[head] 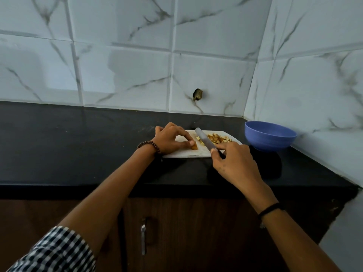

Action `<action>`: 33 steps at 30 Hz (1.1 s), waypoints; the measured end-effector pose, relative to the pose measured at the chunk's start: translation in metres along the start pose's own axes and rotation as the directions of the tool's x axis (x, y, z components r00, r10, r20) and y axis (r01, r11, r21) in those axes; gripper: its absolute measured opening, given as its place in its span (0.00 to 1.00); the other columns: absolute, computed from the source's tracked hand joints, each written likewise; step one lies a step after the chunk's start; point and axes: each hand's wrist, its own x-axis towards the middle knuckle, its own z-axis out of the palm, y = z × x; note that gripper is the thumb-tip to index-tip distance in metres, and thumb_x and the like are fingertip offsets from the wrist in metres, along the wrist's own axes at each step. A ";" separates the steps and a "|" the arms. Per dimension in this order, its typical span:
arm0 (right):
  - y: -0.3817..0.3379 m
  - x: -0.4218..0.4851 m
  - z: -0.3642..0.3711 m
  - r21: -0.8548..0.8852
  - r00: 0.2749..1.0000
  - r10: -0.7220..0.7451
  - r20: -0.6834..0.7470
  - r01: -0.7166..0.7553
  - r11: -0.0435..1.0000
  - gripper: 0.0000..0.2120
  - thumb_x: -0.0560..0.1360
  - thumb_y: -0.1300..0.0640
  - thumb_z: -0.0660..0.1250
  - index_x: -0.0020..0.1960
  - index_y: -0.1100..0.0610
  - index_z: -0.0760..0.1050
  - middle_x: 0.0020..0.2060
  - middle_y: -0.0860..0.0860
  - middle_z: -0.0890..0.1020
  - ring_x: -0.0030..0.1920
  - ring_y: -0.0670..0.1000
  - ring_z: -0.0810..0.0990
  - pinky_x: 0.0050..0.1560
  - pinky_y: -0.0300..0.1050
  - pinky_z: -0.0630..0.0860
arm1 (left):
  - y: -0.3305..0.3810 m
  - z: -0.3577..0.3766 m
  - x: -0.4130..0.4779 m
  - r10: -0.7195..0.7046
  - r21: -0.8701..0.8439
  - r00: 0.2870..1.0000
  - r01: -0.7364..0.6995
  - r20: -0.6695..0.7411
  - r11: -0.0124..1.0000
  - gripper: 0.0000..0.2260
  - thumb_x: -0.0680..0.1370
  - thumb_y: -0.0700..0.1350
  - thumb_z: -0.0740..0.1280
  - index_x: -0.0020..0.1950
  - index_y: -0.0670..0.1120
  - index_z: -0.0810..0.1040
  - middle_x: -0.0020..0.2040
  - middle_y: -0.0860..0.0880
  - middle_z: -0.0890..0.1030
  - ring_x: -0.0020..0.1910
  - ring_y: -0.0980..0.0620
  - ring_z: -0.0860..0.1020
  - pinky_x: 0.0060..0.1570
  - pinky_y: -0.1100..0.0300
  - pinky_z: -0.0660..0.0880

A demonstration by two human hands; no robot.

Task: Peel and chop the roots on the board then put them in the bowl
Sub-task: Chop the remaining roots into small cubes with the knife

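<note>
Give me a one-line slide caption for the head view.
Left hand steadies a root piece while right hand slices with a knife.

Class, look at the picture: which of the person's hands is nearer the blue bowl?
Right. The right hand holds the knife just left of the bowl; the left hand is farther left across the board.
</note>
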 end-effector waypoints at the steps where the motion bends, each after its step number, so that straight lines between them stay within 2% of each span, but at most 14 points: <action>1: 0.000 0.000 0.000 0.005 1.000 0.002 -0.004 -0.002 1.000 0.19 0.80 0.47 0.62 0.68 0.51 0.76 0.50 0.51 0.81 0.49 0.49 0.78 0.39 0.44 0.76 | 0.001 -0.002 0.000 -0.012 -0.052 1.000 0.011 -0.020 0.999 0.06 0.75 0.60 0.67 0.45 0.61 0.82 0.54 0.63 0.80 0.63 0.60 0.69 0.61 0.50 0.53; 4: -0.003 0.001 -0.001 0.016 1.000 0.005 0.005 -0.005 1.000 0.19 0.80 0.47 0.63 0.68 0.52 0.76 0.50 0.52 0.82 0.47 0.49 0.79 0.39 0.45 0.77 | 0.000 -0.009 0.002 -0.139 -0.259 0.987 0.114 -0.080 0.959 0.08 0.75 0.62 0.66 0.42 0.62 0.82 0.47 0.65 0.83 0.49 0.60 0.79 0.63 0.40 0.64; 6: -0.005 0.000 -0.002 0.026 1.000 -0.008 0.019 0.008 1.000 0.18 0.80 0.47 0.63 0.67 0.52 0.76 0.49 0.51 0.82 0.45 0.47 0.78 0.38 0.42 0.75 | -0.006 -0.010 0.003 -0.239 -0.353 0.964 0.185 -0.115 0.917 0.08 0.72 0.64 0.66 0.43 0.64 0.82 0.44 0.65 0.83 0.42 0.57 0.82 0.63 0.40 0.69; 8: -0.009 -0.001 -0.004 0.058 0.998 -0.042 0.051 0.039 0.998 0.17 0.80 0.48 0.64 0.66 0.52 0.77 0.48 0.50 0.82 0.42 0.46 0.78 0.39 0.42 0.78 | -0.010 -0.010 0.003 -0.328 -0.375 0.931 0.249 -0.162 0.893 0.06 0.72 0.62 0.66 0.39 0.65 0.82 0.41 0.66 0.83 0.43 0.55 0.83 0.64 0.42 0.68; 10: -0.013 -0.002 -0.006 0.085 0.991 -0.075 0.110 0.065 0.994 0.16 0.80 0.48 0.64 0.66 0.51 0.78 0.45 0.49 0.82 0.41 0.46 0.79 0.42 0.44 0.79 | -0.015 -0.010 0.004 -0.416 -0.336 0.883 0.332 -0.218 0.881 0.09 0.75 0.58 0.67 0.36 0.61 0.82 0.40 0.61 0.84 0.46 0.56 0.80 0.64 0.50 0.64; 12: -0.018 -0.002 -0.009 0.076 0.979 -0.097 0.179 0.085 0.994 0.16 0.80 0.49 0.65 0.65 0.51 0.78 0.43 0.49 0.79 0.41 0.46 0.78 0.44 0.44 0.79 | -0.015 -0.011 0.003 -0.466 -0.231 0.852 0.416 -0.241 0.880 0.09 0.77 0.56 0.67 0.39 0.57 0.82 0.42 0.56 0.84 0.46 0.57 0.75 0.56 0.53 0.58; 15: -0.019 0.000 -0.011 0.042 0.973 -0.088 0.214 0.081 0.996 0.16 0.79 0.48 0.65 0.65 0.51 0.78 0.43 0.48 0.77 0.42 0.46 0.77 0.46 0.46 0.80 | -0.013 -0.010 0.001 -0.447 -0.101 0.863 0.436 -0.233 0.894 0.06 0.78 0.54 0.67 0.44 0.56 0.81 0.46 0.55 0.83 0.51 0.54 0.74 0.55 0.50 0.56; 18: -0.011 0.002 -0.011 -0.089 0.990 -0.014 0.141 0.027 0.996 0.16 0.80 0.47 0.63 0.65 0.51 0.77 0.44 0.49 0.75 0.39 0.45 0.75 0.38 0.42 0.74 | -0.015 -0.007 0.001 -0.394 -0.033 0.893 0.396 -0.219 0.917 0.03 0.77 0.54 0.68 0.48 0.58 0.81 0.51 0.57 0.82 0.61 0.53 0.73 0.58 0.48 0.58; 20: -0.005 0.002 -0.012 -0.140 0.994 0.034 0.107 -0.018 0.990 0.16 0.80 0.46 0.62 0.65 0.52 0.76 0.46 0.49 0.75 0.40 0.46 0.74 0.36 0.41 0.71 | -0.015 -0.004 0.001 -0.353 -0.010 0.918 0.357 -0.182 0.934 0.08 0.75 0.58 0.69 0.53 0.60 0.79 0.51 0.58 0.82 0.63 0.54 0.71 0.57 0.49 0.57; 23: -0.001 0.001 -0.013 -0.103 0.993 0.034 0.117 -0.022 0.994 0.16 0.80 0.47 0.63 0.64 0.51 0.77 0.44 0.49 0.77 0.39 0.45 0.76 0.35 0.40 0.73 | -0.011 -0.002 0.000 -0.313 0.047 0.936 0.324 -0.161 0.945 0.13 0.75 0.61 0.67 0.58 0.62 0.78 0.51 0.58 0.82 0.63 0.54 0.70 0.55 0.50 0.56; 26: -0.001 0.001 -0.013 -0.067 0.995 0.021 0.101 -0.014 0.998 0.15 0.80 0.47 0.64 0.64 0.51 0.78 0.43 0.48 0.77 0.40 0.44 0.76 0.38 0.41 0.75 | -0.009 -0.002 0.000 -0.277 0.079 0.944 0.294 -0.177 0.952 0.11 0.76 0.60 0.67 0.56 0.61 0.79 0.49 0.58 0.82 0.63 0.54 0.71 0.55 0.50 0.56; 29: -0.003 0.002 -0.012 -0.036 0.996 0.009 0.085 -0.006 0.999 0.16 0.80 0.46 0.63 0.65 0.50 0.77 0.45 0.49 0.78 0.44 0.46 0.77 0.40 0.42 0.76 | -0.004 -0.001 -0.002 -0.242 0.039 0.953 0.253 -0.179 0.967 0.10 0.74 0.62 0.68 0.52 0.60 0.81 0.44 0.60 0.79 0.57 0.57 0.74 0.52 0.53 0.55; 33: -0.008 0.004 -0.008 0.024 0.998 -0.002 0.063 0.000 1.000 0.15 0.80 0.47 0.64 0.64 0.50 0.78 0.43 0.50 0.80 0.41 0.45 0.78 0.40 0.41 0.77 | 0.002 0.002 -0.001 -0.224 -0.008 0.963 0.225 -0.153 0.974 0.13 0.72 0.63 0.70 0.52 0.59 0.83 0.48 0.60 0.82 0.54 0.61 0.74 0.54 0.52 0.57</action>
